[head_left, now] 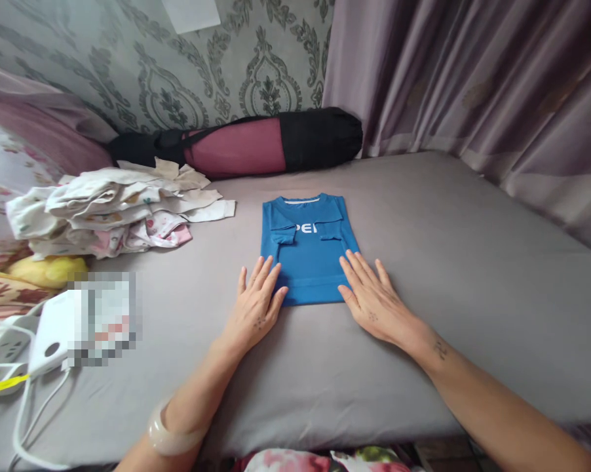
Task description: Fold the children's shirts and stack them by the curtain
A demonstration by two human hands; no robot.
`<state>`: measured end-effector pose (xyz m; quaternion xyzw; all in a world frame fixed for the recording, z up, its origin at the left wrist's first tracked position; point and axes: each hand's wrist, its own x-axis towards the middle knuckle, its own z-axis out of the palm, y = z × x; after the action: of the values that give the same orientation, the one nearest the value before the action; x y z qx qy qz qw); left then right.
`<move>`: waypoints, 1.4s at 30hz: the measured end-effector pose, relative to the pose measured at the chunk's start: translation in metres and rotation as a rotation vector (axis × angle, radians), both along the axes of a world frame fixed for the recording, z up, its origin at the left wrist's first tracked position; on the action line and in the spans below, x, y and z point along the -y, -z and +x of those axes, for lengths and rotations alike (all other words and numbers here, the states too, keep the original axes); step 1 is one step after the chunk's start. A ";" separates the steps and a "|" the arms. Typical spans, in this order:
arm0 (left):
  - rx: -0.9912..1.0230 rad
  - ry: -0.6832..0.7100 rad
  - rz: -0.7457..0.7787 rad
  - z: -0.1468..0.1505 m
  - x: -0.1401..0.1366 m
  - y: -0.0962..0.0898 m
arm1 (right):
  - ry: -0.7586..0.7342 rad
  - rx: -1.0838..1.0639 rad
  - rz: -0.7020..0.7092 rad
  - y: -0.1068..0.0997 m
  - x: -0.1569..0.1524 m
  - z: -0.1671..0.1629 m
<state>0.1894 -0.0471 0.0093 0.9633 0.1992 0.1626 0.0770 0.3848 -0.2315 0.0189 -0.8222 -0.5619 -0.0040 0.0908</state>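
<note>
A black and pink bag lay at the back of the gray bed, by the wall. White paper was up there. A purple curtain hung on the right. On the left sat a pile of pale clothes. Nearer were a yellow thing, a white box, a plug strip and white cords.

The person's bare left arm and bare right arm reach forward and lean in toward each other. The left hand and right hand lie side by side, apart, with their backs up and palms down. Both are flat, with nearly straight fingers pointing forward. Each little finger sticks out a bit. The thumbs point inward. Small dark marks show on both hands and near the right wrist.
</note>
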 end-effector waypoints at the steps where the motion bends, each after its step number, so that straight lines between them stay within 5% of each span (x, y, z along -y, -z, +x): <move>1: -0.011 0.063 -0.003 0.000 0.003 -0.005 | -0.062 -0.003 0.006 -0.004 0.001 -0.005; 5: -0.119 0.321 -0.031 0.002 0.017 -0.018 | -0.283 -0.051 -0.030 -0.015 0.005 -0.022; 9: -0.210 0.392 -0.092 0.003 0.022 -0.018 | -0.341 -0.089 -0.079 -0.014 0.007 -0.027; 19: -0.150 0.402 -0.086 0.000 0.017 -0.017 | -0.338 -0.089 -0.117 -0.016 0.006 -0.025; 33: -0.011 0.203 -0.044 -0.003 0.004 -0.018 | -0.201 -0.081 -0.118 -0.010 0.011 -0.015; 42: 0.016 0.257 -0.006 -0.003 0.001 -0.015 | -0.195 -0.051 -0.110 -0.013 0.009 -0.016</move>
<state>0.1864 -0.0484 0.0240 0.9794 0.0738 0.1582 0.1018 0.3692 -0.2404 0.0316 -0.7673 -0.6360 0.0565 0.0597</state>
